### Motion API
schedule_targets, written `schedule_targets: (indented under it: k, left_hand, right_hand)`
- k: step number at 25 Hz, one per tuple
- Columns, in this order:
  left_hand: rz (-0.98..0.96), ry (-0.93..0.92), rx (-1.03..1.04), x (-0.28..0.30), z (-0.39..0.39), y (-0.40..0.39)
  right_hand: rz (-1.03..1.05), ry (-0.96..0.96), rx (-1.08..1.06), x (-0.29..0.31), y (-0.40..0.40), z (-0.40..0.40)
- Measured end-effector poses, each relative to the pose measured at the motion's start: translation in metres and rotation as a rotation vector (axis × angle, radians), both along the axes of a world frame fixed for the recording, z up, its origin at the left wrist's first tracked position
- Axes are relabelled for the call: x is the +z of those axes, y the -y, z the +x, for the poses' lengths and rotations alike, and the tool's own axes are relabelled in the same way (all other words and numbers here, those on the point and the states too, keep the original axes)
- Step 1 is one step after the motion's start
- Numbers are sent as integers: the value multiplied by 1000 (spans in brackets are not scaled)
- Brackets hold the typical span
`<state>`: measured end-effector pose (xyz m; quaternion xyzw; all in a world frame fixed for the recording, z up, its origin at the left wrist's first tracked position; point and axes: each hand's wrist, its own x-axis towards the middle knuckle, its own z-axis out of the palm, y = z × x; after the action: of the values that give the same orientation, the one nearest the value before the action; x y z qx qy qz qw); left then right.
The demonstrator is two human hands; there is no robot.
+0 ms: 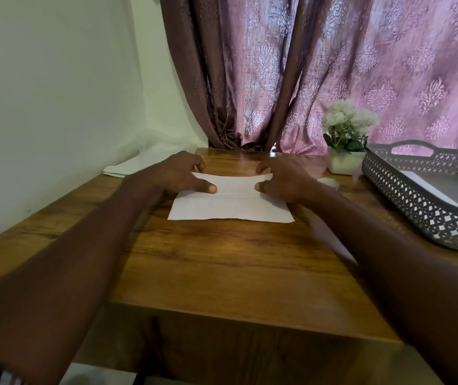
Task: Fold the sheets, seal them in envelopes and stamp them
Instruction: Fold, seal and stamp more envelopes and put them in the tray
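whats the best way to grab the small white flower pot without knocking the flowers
Take the flower pot by its white side walls, low down, reaching in level from the near side. The flowers spread wider than the pot above it, so a grasp from above would likely crush them. The grey tray sits close on its right, leaving little room there.

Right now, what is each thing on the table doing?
Sheet: flat on the table, far part being folded over.
Left hand: pinches the sheet's left edge.
Right hand: pinches the sheet's right edge.
Basket: upright, holding white paper.
Flower pot: standing upright.
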<state>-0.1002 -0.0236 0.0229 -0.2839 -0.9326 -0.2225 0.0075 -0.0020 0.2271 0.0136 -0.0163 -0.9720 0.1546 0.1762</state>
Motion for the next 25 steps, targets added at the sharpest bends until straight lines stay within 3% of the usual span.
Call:
schedule_targets:
  k: [4,8,15,20,25]
  left_hand:
    - [257,-114,-16,6,7,-2]
    - [367,-226,-52,11,20,-7]
    - [115,-138,-158,19,27,2]
    - [-111,135,-238,26,30,9]
    - [-49,104,-209,22,25,9]
  right_hand:
    - [-182,-206,32,20,5,13]
    - [-136,-248,71,31,9,25]
    - [32,-121,194,40,12,31]
    - [1,142,245,46,16,36]
    - [158,-43,167,28,25,29]
